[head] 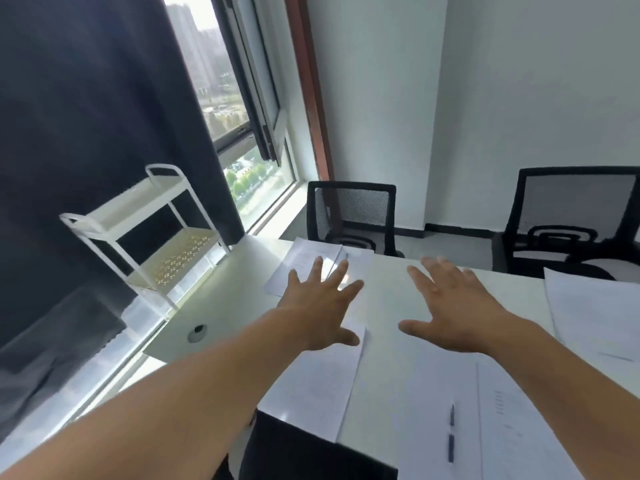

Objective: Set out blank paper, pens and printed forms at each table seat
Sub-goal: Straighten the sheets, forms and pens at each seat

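Two empty, splayed hands, our left hand (320, 306) and right hand (453, 306), are hovering over the white counter (388, 299), seemingly between seats; next we fetch more sheets.

Bare tabletop (391, 289) between hands — papers (311, 261) beyond.

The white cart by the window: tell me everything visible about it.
The white cart is a slim two-tier trolley that looks like painted metal, with thin tube legs and a looped handle at each end. Its top tray is solid-walled; the lower shelf is perforated. Nothing visible sits on either tier. It stands upright between the dark curtain and the white table, near the table's corner. Neither hand touches it.
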